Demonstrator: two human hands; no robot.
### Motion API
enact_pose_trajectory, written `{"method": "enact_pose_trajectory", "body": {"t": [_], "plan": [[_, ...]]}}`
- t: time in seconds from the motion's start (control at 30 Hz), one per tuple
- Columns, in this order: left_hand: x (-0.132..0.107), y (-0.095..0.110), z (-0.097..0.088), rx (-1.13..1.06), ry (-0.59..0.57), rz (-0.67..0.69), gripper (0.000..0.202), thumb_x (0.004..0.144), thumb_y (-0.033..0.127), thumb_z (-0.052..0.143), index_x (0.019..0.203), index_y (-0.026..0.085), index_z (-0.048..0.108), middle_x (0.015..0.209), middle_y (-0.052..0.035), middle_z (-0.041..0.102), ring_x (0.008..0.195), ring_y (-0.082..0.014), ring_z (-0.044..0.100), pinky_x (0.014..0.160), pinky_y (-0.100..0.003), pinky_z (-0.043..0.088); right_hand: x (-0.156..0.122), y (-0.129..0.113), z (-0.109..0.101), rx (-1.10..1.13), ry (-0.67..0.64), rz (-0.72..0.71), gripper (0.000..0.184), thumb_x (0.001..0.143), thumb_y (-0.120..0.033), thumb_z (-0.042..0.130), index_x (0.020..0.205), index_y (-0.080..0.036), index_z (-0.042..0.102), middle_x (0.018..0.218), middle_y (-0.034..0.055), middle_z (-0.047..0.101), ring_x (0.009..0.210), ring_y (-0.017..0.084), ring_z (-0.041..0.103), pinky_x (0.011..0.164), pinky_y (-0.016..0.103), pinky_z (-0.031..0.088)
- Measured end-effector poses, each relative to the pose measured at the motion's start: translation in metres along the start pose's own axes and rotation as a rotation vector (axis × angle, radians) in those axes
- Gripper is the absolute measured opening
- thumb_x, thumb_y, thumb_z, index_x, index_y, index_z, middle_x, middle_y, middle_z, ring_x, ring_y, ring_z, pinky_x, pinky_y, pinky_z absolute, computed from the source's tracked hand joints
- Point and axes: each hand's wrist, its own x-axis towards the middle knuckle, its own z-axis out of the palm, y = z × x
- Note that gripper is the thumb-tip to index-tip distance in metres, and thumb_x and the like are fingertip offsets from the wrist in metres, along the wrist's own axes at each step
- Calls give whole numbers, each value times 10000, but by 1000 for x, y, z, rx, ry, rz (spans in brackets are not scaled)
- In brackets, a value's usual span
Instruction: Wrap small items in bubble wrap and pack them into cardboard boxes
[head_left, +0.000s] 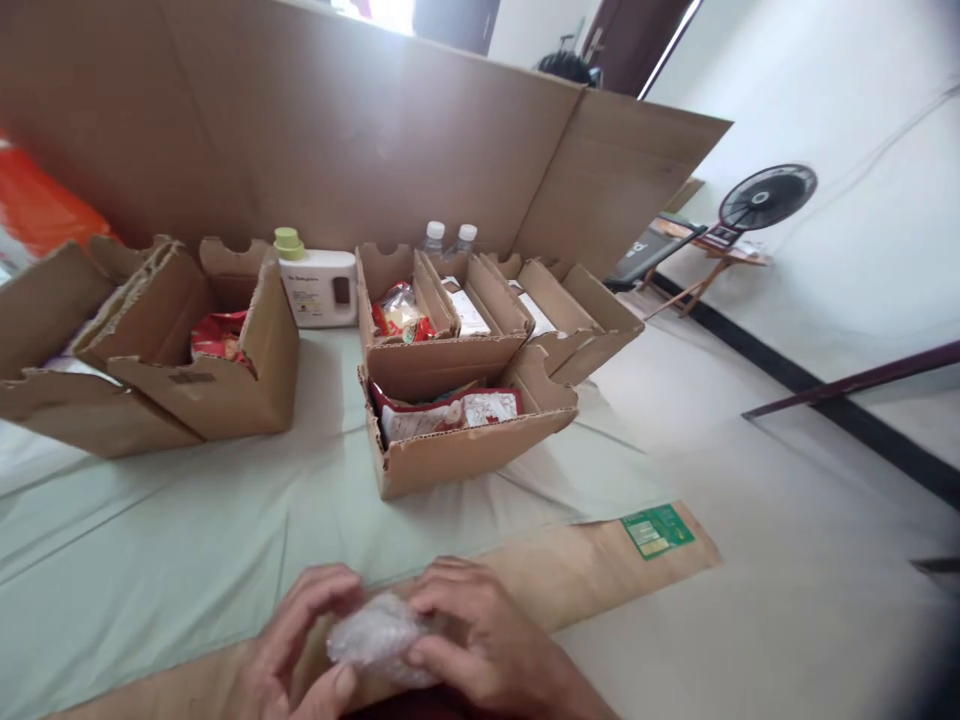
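Note:
My left hand [296, 645] and my right hand [487, 640] are at the bottom of the head view, both with fingers curled round a small bundle of clear bubble wrap [379, 640]. What is inside the wrap cannot be made out. The bundle is held just above a flat brown cardboard strip [600, 570] with a green label [658, 530]. Beyond my hands an open cardboard box [465, 445] holds red-and-white packets.
Several open cardboard boxes [217, 370] with snack packets stand on a pale green cloth [187, 520]. A white jug with a green cap [319, 285] and two water bottles [448, 238] stand behind them, before a tall cardboard wall [337, 130]. A fan [765, 195] stands at the right.

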Motion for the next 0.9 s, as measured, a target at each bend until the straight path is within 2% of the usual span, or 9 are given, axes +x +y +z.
{"method": "enact_pose_trajectory", "body": {"t": [0.07,0.17,0.23,0.3,0.4,0.5,0.67,0.77,0.9], "plan": [[28,19,-11,222,-15,241,366,962,383,591,1317,297,617,1291,-93,666,1194,-244,664,944,-334,596,-2,-16,-40,-84,60,-126,135,943,-315,677,894,-202,734,791,21,738,735,165,640,709,293,499],[77,54,-17,489,7,549,452,931,234,628,1377,252,558,1489,-127,535,1346,-251,557,1060,-376,532,5,-39,-102,-300,352,-296,60,940,-213,700,993,-225,726,853,15,750,731,148,659,660,263,516],[109,75,-10,573,49,700,465,921,217,640,1377,198,550,1531,-160,495,1427,-302,474,1141,-468,456,20,-48,-135,-521,528,-374,126,928,-156,715,1024,-237,719,920,22,759,763,140,682,655,246,517],[136,87,2,657,50,797,478,912,232,663,1367,142,550,1486,-191,543,1457,-361,427,1170,-555,394,46,-51,-156,-762,534,-439,85,949,-171,699,1014,-221,721,954,37,767,791,145,695,686,254,514],[158,88,20,720,-3,835,397,913,198,665,1284,79,590,1276,-183,675,1381,-358,502,1166,-565,385,92,-51,-169,-1109,283,-502,161,1014,-223,601,913,-176,719,863,45,753,747,158,672,690,293,471],[163,79,28,669,-9,830,273,914,95,635,1187,86,637,1108,-127,705,1253,-288,575,1160,-501,395,129,-60,-172,-1323,17,-518,272,1022,-158,512,816,-165,689,769,31,709,653,153,604,648,319,397],[164,71,28,618,-9,841,268,903,53,629,1162,113,663,1082,-96,695,1184,-237,581,1174,-448,368,157,-78,-171,-1351,-215,-412,217,986,-137,538,843,-166,699,793,41,722,631,161,591,583,310,346],[167,69,26,630,-27,849,297,892,61,654,1183,116,660,1090,-84,702,1175,-212,587,1193,-417,358,170,-67,-162,-1357,-420,-360,211,962,-91,549,852,-158,716,813,66,748,659,182,638,541,297,342],[170,67,25,655,-28,852,295,894,84,663,1186,126,660,1085,-69,715,1180,-203,589,1216,-394,342,190,-41,-146,-1284,-510,-347,179,954,-113,603,855,-162,744,789,76,768,719,198,696,601,285,428]]}}
